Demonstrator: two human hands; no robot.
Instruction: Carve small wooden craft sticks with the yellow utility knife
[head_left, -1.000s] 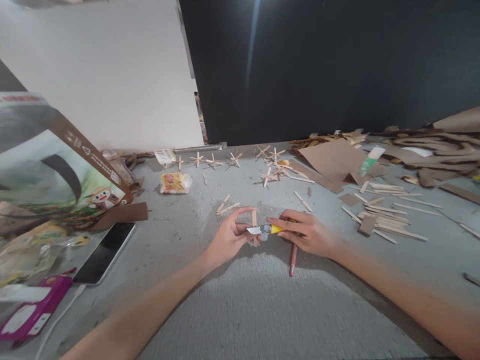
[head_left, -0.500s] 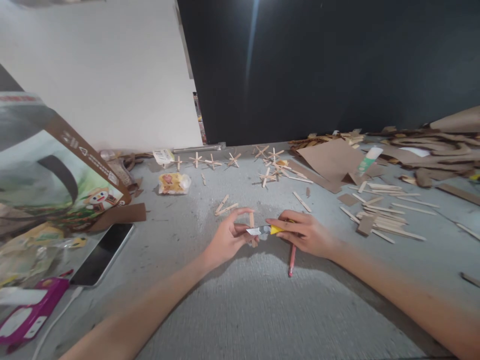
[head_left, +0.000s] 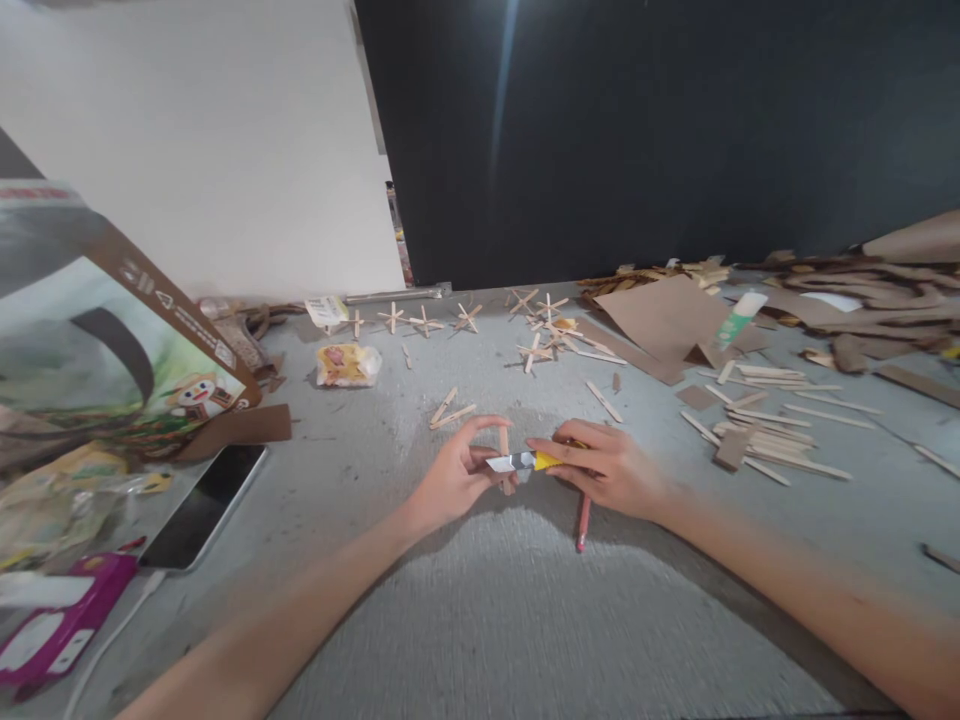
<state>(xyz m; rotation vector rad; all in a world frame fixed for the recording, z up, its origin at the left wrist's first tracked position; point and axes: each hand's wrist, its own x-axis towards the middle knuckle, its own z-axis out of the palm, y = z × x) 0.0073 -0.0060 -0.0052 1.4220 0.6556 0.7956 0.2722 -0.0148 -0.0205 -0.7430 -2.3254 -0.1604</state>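
Note:
My left hand (head_left: 454, 480) grips a short wooden craft stick (head_left: 504, 440), which stands roughly upright between its fingers. In my right hand (head_left: 607, 468) is a yellow utility knife (head_left: 546, 460). Its blade points left and lies across the stick, though I cannot tell whether it touches the wood. A pink pencil (head_left: 583, 522) rests on the table under my right hand, its upper part hidden. Just beyond my left hand lie two loose sticks (head_left: 453, 416), and another stick (head_left: 604, 402) lies beyond my right hand.
Several star-shaped stick pieces (head_left: 424, 322) line the back of the grey table. Loose sticks (head_left: 772, 440) are piled at right beside cardboard (head_left: 652, 320) and a glue stick (head_left: 741, 318). A phone (head_left: 204, 510), a magenta device (head_left: 67, 620) and a printed bag (head_left: 112, 310) occupy the left.
The knife has shifted slightly left across the stick, along with the fingers of my right hand. My left hand keeps its hold in nearly the same place.

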